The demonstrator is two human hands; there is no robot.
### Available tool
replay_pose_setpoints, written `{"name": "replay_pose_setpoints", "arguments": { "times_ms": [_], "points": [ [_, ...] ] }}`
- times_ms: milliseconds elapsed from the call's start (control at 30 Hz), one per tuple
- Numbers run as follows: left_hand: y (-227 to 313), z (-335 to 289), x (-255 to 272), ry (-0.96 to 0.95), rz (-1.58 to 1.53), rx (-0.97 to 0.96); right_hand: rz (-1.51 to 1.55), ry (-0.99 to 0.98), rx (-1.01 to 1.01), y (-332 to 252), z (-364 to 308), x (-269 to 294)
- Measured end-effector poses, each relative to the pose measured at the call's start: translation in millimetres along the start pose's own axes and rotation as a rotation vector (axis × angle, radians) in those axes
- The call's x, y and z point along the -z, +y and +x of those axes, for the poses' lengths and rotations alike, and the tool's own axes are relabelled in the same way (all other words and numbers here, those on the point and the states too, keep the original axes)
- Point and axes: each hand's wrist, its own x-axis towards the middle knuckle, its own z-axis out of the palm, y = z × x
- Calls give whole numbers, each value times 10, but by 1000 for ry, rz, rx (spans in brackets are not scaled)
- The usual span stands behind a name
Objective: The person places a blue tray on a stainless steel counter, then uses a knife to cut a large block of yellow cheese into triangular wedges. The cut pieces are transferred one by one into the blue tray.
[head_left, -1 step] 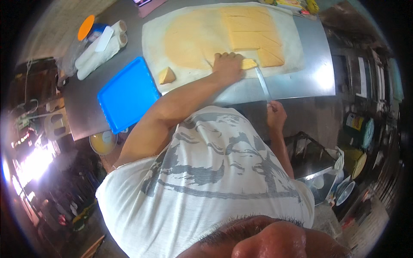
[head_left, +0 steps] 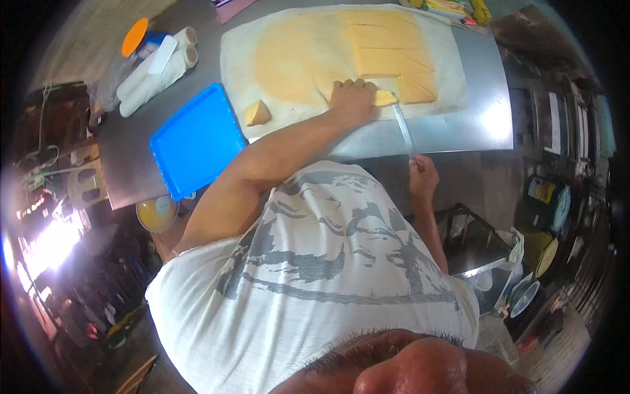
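Note:
My left hand point(head_left: 353, 102) is closed over a small yellow piece of cake point(head_left: 384, 98) near the front of a white sheet of paper or cloth point(head_left: 449, 72). The piece sticks out to the right from under my fingers. A long knife point(head_left: 403, 128) is gripped in my right hand point(head_left: 423, 176) at the table's front edge, its tip touching or close to that piece's end. Beyond lies a flat yellow cake point(head_left: 390, 49) with cut lines across it. A yellow-brown wedge point(head_left: 257, 113) sits on the white sheet's left front corner, left of a pale tan patch.
A blue tray point(head_left: 199, 143) lies left of the white sheet on the metal table point(head_left: 489, 128). Farther back are white rolls point(head_left: 154, 82) and a tub with an orange lid point(head_left: 135, 37). Small packets point(head_left: 449, 8) lie at the far right. A dark metal rack point(head_left: 469, 240) stands below, right.

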Motion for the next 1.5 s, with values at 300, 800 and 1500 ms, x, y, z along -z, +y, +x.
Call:
{"name": "replay_pose_setpoints", "arguments": {
  "times_ms": [300, 800, 1500],
  "points": [
    [45, 152, 21, -151, -89, 154, -21, -52, -52, 162, 155, 37],
    [-197, 473, -89, -235, -148, 296, -164, 9, 322, 123, 252, 21],
    [-667, 39, -390, -28, -1239, 648, 390, -296, -69, -286, 109, -444]
  ]
}}
